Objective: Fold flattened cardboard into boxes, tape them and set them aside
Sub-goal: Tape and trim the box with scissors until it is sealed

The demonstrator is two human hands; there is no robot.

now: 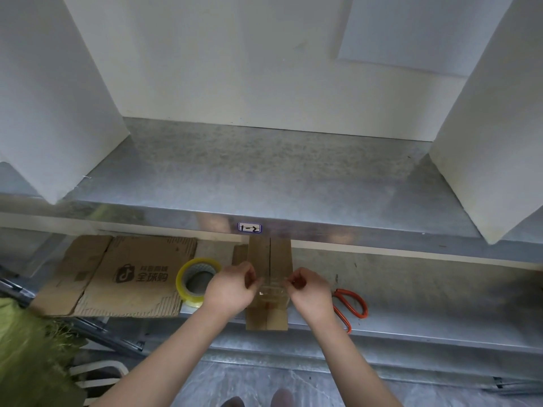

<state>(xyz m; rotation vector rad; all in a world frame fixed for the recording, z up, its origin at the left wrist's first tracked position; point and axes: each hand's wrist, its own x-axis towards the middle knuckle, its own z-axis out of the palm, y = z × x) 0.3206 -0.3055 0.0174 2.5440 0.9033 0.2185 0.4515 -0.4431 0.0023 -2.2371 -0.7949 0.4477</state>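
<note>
Pinching tape (272, 290) over box (258, 255) — long axis pointing away.

Shelf (411, 292): box (277, 254), tape (188, 282), scissors (354, 304), cardboard (117, 283)

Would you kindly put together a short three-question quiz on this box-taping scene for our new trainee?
1. True or false: the scissors lie to the right of the small box.
2. What do the left hand and right hand hold stretched between their fingers? A) a strip of clear tape B) the scissors C) a marker pen
3. Short answer: what lies directly left of the tape roll?

Key: 1 true; 2 A; 3 the flattened cardboard.
</note>
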